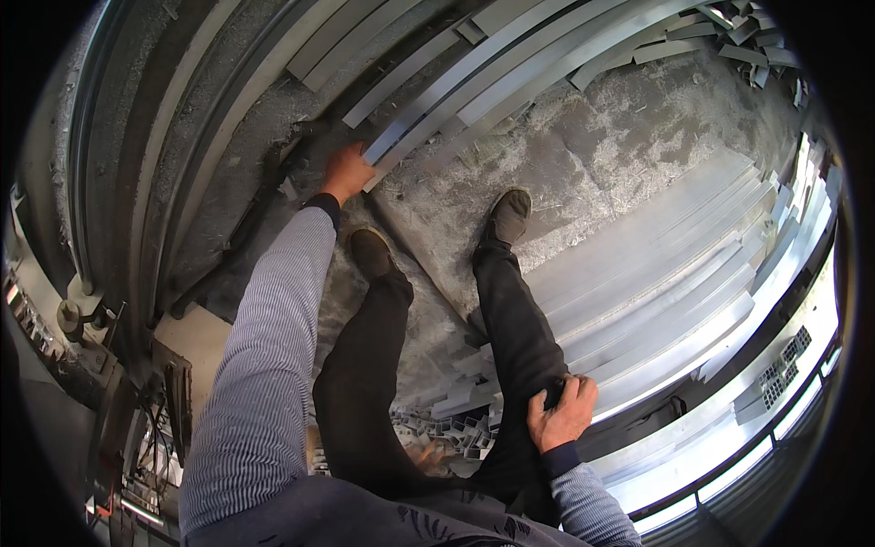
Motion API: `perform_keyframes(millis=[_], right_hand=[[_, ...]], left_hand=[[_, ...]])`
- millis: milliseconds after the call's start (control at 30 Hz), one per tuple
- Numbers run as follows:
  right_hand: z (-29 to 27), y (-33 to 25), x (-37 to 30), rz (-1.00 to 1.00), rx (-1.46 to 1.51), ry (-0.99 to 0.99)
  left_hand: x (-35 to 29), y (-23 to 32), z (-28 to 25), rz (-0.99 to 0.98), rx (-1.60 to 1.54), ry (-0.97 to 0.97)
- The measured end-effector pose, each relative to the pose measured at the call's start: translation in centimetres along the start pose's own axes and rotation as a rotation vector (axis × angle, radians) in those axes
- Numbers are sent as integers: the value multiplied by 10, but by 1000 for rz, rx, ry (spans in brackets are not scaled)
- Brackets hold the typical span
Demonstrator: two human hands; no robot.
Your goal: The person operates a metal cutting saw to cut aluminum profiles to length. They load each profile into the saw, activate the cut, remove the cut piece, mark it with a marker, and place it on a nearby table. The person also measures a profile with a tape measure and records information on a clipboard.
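My left hand [348, 171] reaches forward, its fingers closed at the near end of a long silvery metal profile [428, 118]. That profile lies among several similar long bars running up to the right. My right hand [562, 415] is at my right knee, fingers curled. Something small and black [553, 392] shows between its thumb and fingers; I cannot tell whether it is an object or a fold of the dark trousers.
A stack of long metal profiles [638, 264] lies to the right of my legs. Short offcuts [752, 41] are heaped at the far right, with more cut pieces [456, 428] between my legs. Dark machine rails [196, 137] run along the left. The floor [602, 118] is strewn with metal shavings.
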State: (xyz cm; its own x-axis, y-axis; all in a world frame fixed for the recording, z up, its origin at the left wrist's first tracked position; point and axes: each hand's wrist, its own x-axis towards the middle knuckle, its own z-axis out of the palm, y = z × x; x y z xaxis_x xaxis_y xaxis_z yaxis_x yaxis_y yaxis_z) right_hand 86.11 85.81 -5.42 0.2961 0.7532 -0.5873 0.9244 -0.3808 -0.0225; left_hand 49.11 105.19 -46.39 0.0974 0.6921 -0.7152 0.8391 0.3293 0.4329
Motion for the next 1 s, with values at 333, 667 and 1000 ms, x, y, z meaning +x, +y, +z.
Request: perform_keyframes(millis=[333, 667, 1000], right_hand=[[-1, 9, -2, -29, -26, 55], [-9, 10, 4, -56, 44, 141], [2, 18, 0, 26, 61, 45]], left_hand=[[22, -24, 20, -127, -465, -548], [-23, -10, 5, 29, -356, -464], [-213, 126, -137, -20, -426, -546]])
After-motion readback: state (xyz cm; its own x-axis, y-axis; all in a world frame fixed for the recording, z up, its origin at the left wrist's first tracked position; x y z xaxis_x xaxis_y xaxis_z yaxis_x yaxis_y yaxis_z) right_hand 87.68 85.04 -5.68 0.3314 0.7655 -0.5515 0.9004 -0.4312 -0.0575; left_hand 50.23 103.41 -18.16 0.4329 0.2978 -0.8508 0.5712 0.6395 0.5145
